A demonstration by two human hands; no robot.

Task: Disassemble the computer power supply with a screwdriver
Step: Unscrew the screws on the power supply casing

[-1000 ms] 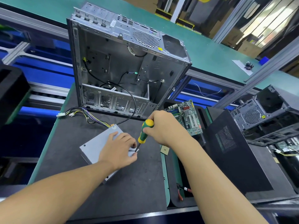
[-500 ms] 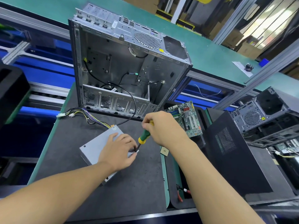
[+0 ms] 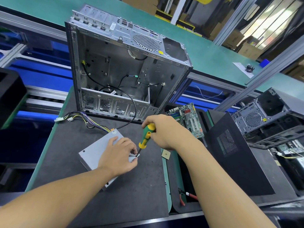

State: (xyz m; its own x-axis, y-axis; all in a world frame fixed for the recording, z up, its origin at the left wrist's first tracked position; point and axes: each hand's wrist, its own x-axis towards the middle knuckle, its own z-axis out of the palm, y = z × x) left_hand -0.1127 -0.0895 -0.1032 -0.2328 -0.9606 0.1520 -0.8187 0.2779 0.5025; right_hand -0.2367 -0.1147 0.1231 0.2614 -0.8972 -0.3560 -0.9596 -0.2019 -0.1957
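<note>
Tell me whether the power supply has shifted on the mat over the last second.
No. The power supply lies at the same spot and angle relative to the computer case behind it, pinned under the left hand.

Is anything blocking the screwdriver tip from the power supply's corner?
Nothing visible. The screwdriver, held in the right hand, already meets the power supply at its right corner, beside the left hand fingertips.

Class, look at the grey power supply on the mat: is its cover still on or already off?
Still on. The power supply shows an unbroken grey top with no internals visible, and the screwdriver tip rests at its corner.
</note>
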